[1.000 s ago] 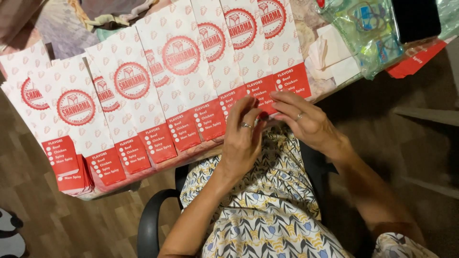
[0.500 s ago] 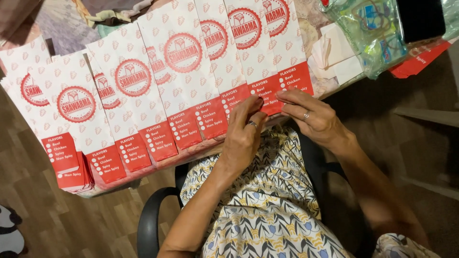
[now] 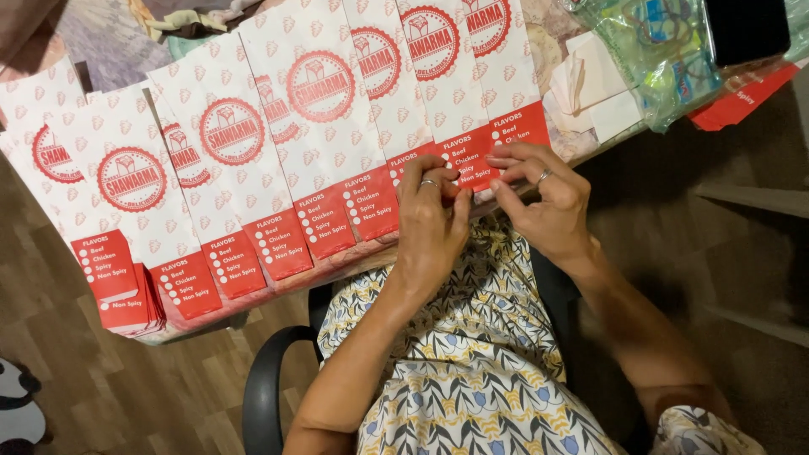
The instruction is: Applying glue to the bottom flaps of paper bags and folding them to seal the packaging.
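Observation:
White paper bags with a red round emblem and a red bottom band lie in an overlapping row (image 3: 320, 126) across the table. My left hand (image 3: 430, 223) and my right hand (image 3: 548, 206) meet at the red end of one paper bag (image 3: 472, 160) at the table's near edge. The fingertips of both hands pinch its lower edge. Each hand wears a ring. I sit on a chair, with a patterned dress over my lap.
A thicker stack of the same bags (image 3: 126, 295) hangs over the table's left end. At the right lie folded white paper pieces (image 3: 590, 93), a clear plastic bag (image 3: 666, 50), a black phone (image 3: 746, 29) and a red paper (image 3: 742, 97). The chair's black armrest (image 3: 270, 379) stands over a wooden floor.
Both hands have drawn closer together on the red end of the bag, and the fingers have curled in over its edge. The row of bags has stayed put.

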